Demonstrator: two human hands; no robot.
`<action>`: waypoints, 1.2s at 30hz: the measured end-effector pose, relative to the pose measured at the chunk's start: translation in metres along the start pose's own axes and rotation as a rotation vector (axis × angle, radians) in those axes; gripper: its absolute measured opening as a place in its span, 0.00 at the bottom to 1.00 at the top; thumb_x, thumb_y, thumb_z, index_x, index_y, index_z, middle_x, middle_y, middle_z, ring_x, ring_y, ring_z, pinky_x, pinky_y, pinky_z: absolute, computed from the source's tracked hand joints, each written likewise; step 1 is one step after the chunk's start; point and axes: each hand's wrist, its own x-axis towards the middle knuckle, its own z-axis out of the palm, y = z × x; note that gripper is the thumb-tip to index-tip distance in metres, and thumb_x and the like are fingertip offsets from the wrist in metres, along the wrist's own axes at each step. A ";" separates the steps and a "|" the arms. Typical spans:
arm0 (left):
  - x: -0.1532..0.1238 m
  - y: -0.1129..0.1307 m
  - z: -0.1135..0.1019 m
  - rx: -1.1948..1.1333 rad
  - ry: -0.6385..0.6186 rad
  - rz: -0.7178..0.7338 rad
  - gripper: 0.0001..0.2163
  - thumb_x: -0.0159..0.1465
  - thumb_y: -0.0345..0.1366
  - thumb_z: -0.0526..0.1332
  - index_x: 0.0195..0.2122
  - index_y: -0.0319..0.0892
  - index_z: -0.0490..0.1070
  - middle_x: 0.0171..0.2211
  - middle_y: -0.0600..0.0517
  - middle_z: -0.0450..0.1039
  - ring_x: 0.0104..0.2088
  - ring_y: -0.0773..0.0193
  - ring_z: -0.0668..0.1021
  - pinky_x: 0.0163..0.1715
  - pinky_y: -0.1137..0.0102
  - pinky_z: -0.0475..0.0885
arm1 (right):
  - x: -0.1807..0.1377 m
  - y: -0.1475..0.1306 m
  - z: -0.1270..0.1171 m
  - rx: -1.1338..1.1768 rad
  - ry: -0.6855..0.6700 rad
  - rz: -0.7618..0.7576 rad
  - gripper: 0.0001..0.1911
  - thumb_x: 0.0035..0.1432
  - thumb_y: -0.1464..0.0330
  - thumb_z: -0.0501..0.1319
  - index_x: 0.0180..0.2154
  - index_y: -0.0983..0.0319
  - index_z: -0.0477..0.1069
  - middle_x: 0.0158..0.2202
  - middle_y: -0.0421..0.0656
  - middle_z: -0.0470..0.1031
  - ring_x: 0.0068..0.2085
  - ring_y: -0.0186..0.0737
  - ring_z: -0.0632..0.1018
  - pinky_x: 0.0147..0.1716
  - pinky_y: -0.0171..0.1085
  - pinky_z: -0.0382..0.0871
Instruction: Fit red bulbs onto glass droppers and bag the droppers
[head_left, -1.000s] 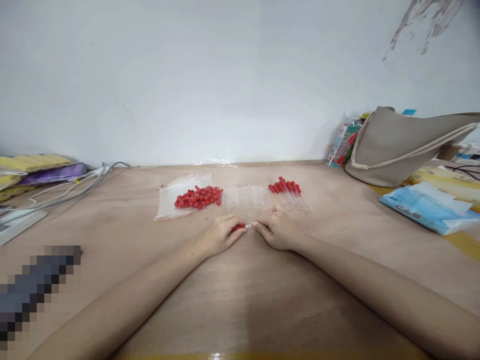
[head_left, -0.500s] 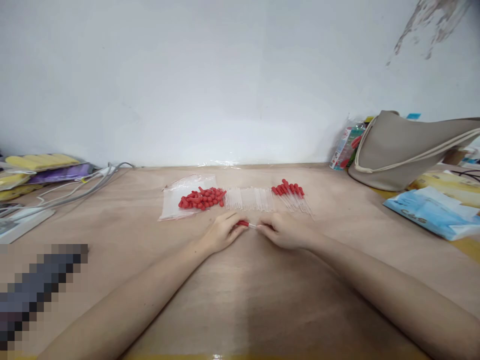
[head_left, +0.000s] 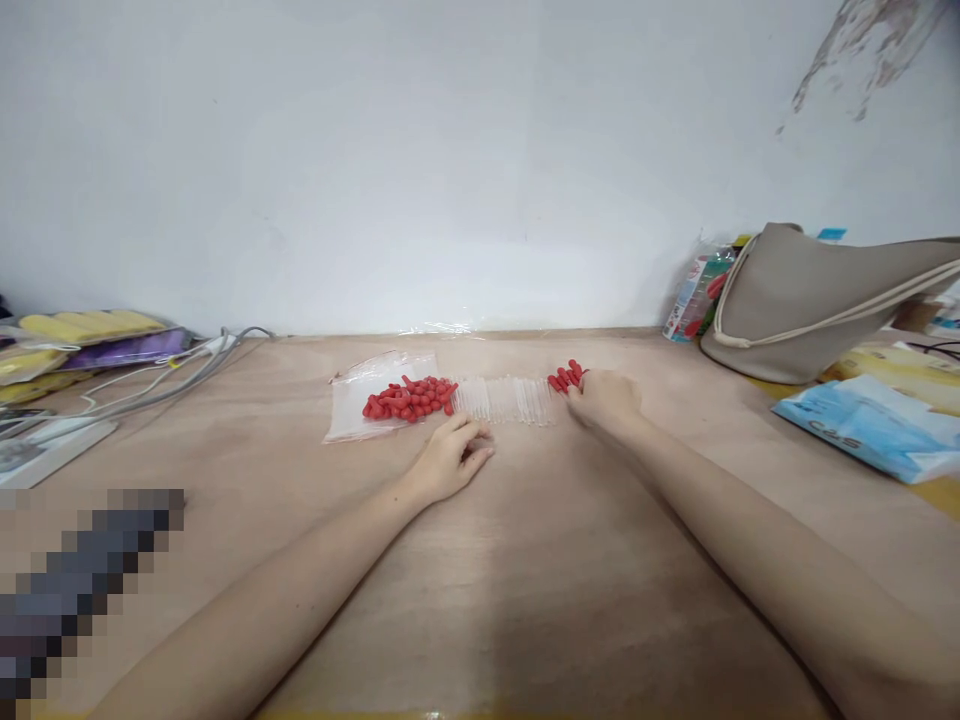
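Observation:
My left hand (head_left: 448, 460) rests on the table with thumb and fingers apart, holding nothing. Just behind it lies a heap of red rubber bulbs (head_left: 409, 399), partly on a clear plastic bag (head_left: 349, 412). A row of thin clear tubes (head_left: 499, 400) spreads to the right of the heap. At the row's right end are droppers with red bulbs (head_left: 564, 376). Over them, my right hand (head_left: 606, 402) is closed in a pinch on a dropper, mostly hidden by the fingers. The hand also covers many of the droppers lying there.
A grey bag (head_left: 795, 305) and a blue tissue pack (head_left: 862, 425) stand on the right, beside a clear plastic package (head_left: 694, 300). On the left are cables (head_left: 202, 365), a white power strip (head_left: 67, 450) and yellow and purple packs (head_left: 112, 340). A wall rises behind the table.
My hands have come apart. The right hand has moved away and to the right, onto the droppers. My left hand has let go of the red bulb and stays near its place, fingers opened.

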 end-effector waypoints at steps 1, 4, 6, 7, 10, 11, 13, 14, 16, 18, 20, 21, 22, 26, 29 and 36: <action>0.000 0.000 0.000 -0.003 -0.004 -0.003 0.06 0.59 0.33 0.55 0.36 0.40 0.68 0.32 0.51 0.65 0.27 0.70 0.70 0.30 0.72 0.68 | 0.000 -0.001 0.003 -0.005 -0.001 0.003 0.16 0.53 0.62 0.51 0.33 0.64 0.73 0.32 0.53 0.74 0.37 0.49 0.75 0.31 0.40 0.62; 0.000 0.001 0.000 0.002 -0.011 -0.009 0.05 0.59 0.32 0.55 0.35 0.39 0.68 0.33 0.50 0.65 0.29 0.69 0.71 0.31 0.72 0.68 | 0.001 -0.002 0.007 0.021 -0.033 0.029 0.17 0.53 0.60 0.52 0.33 0.64 0.73 0.33 0.54 0.74 0.37 0.50 0.75 0.32 0.42 0.63; 0.000 0.001 0.000 0.008 -0.015 -0.013 0.05 0.59 0.32 0.55 0.34 0.39 0.68 0.33 0.50 0.65 0.29 0.69 0.71 0.31 0.71 0.68 | 0.002 -0.002 0.008 0.060 -0.069 0.035 0.18 0.54 0.59 0.51 0.32 0.64 0.73 0.34 0.53 0.74 0.38 0.50 0.75 0.32 0.41 0.63; 0.000 0.001 0.001 0.010 -0.016 -0.015 0.05 0.59 0.32 0.55 0.34 0.39 0.68 0.33 0.50 0.65 0.29 0.69 0.71 0.31 0.71 0.68 | 0.002 -0.002 0.008 0.082 -0.080 0.027 0.19 0.54 0.58 0.50 0.32 0.63 0.73 0.35 0.53 0.74 0.38 0.49 0.74 0.32 0.41 0.63; 0.000 0.000 0.001 0.019 -0.015 -0.016 0.05 0.59 0.32 0.55 0.34 0.40 0.69 0.33 0.50 0.66 0.31 0.68 0.71 0.32 0.71 0.68 | 0.002 -0.002 0.008 0.083 -0.074 0.014 0.21 0.54 0.55 0.49 0.31 0.63 0.73 0.34 0.52 0.74 0.37 0.49 0.74 0.32 0.41 0.63; 0.000 0.000 0.001 0.021 -0.016 -0.015 0.05 0.59 0.32 0.55 0.34 0.40 0.69 0.33 0.50 0.66 0.31 0.68 0.71 0.32 0.71 0.68 | 0.001 -0.002 0.008 0.063 -0.052 0.006 0.22 0.54 0.55 0.49 0.31 0.63 0.73 0.33 0.52 0.74 0.36 0.49 0.74 0.32 0.42 0.62; 0.000 -0.001 0.001 0.021 -0.018 -0.012 0.05 0.59 0.32 0.55 0.34 0.40 0.69 0.33 0.50 0.66 0.31 0.68 0.71 0.32 0.71 0.68 | -0.001 -0.005 0.007 0.030 0.003 -0.034 0.22 0.55 0.55 0.48 0.29 0.64 0.73 0.30 0.51 0.74 0.34 0.48 0.74 0.33 0.42 0.61; 0.000 -0.001 0.001 0.020 -0.019 -0.011 0.05 0.59 0.32 0.55 0.34 0.40 0.69 0.33 0.50 0.66 0.30 0.68 0.71 0.32 0.71 0.68 | -0.001 -0.007 0.006 0.027 0.021 -0.062 0.21 0.55 0.56 0.48 0.27 0.63 0.72 0.29 0.50 0.73 0.35 0.47 0.74 0.35 0.43 0.60; 0.000 -0.001 0.001 0.021 -0.020 -0.010 0.05 0.59 0.32 0.55 0.34 0.40 0.69 0.33 0.50 0.66 0.30 0.68 0.71 0.32 0.70 0.68 | -0.002 -0.012 0.005 0.040 0.011 -0.100 0.19 0.54 0.58 0.49 0.25 0.62 0.71 0.27 0.47 0.73 0.36 0.46 0.73 0.37 0.42 0.58; 0.000 -0.002 0.002 0.030 -0.019 -0.006 0.05 0.59 0.32 0.55 0.34 0.40 0.69 0.33 0.50 0.66 0.30 0.68 0.71 0.33 0.70 0.68 | -0.002 -0.019 0.005 0.051 -0.047 -0.084 0.16 0.53 0.60 0.51 0.24 0.62 0.71 0.27 0.46 0.72 0.36 0.45 0.72 0.38 0.42 0.57; 0.000 -0.002 0.002 0.045 -0.022 -0.002 0.05 0.59 0.32 0.55 0.34 0.40 0.69 0.33 0.50 0.66 0.30 0.67 0.71 0.33 0.70 0.68 | 0.000 -0.026 0.006 0.052 -0.098 -0.044 0.12 0.51 0.63 0.53 0.25 0.62 0.71 0.29 0.46 0.72 0.36 0.45 0.72 0.38 0.42 0.56; 0.000 -0.002 0.002 0.051 -0.024 -0.001 0.05 0.59 0.32 0.55 0.34 0.40 0.69 0.32 0.50 0.66 0.31 0.67 0.71 0.33 0.70 0.68 | 0.001 -0.028 0.007 0.052 -0.110 -0.025 0.11 0.50 0.64 0.54 0.26 0.62 0.71 0.30 0.47 0.72 0.37 0.45 0.72 0.38 0.42 0.56; 0.000 -0.002 0.002 0.054 -0.026 -0.001 0.05 0.59 0.33 0.55 0.34 0.40 0.69 0.32 0.50 0.66 0.31 0.67 0.71 0.33 0.70 0.68 | 0.003 -0.031 0.008 0.051 -0.119 -0.008 0.09 0.49 0.65 0.54 0.28 0.62 0.71 0.31 0.47 0.72 0.37 0.46 0.71 0.38 0.43 0.55; 0.000 -0.002 0.002 0.038 -0.035 -0.006 0.05 0.60 0.33 0.55 0.34 0.40 0.69 0.33 0.50 0.65 0.30 0.68 0.71 0.32 0.71 0.68 | 0.010 -0.036 0.012 0.043 -0.147 0.031 0.08 0.46 0.67 0.56 0.28 0.63 0.71 0.31 0.49 0.71 0.38 0.48 0.70 0.38 0.45 0.54; -0.001 -0.002 0.002 0.050 -0.030 -0.003 0.05 0.59 0.33 0.55 0.35 0.40 0.68 0.33 0.50 0.65 0.31 0.67 0.71 0.32 0.71 0.67 | 0.012 -0.038 0.012 0.042 -0.158 0.033 0.07 0.45 0.67 0.56 0.26 0.63 0.70 0.30 0.49 0.71 0.36 0.48 0.71 0.37 0.45 0.54; -0.001 -0.004 0.002 0.178 0.043 -0.014 0.05 0.59 0.34 0.55 0.33 0.40 0.68 0.32 0.50 0.66 0.33 0.65 0.70 0.33 0.70 0.66 | -0.010 -0.033 0.001 0.043 -0.003 -0.090 0.13 0.56 0.67 0.48 0.29 0.65 0.68 0.31 0.50 0.72 0.32 0.44 0.71 0.36 0.42 0.53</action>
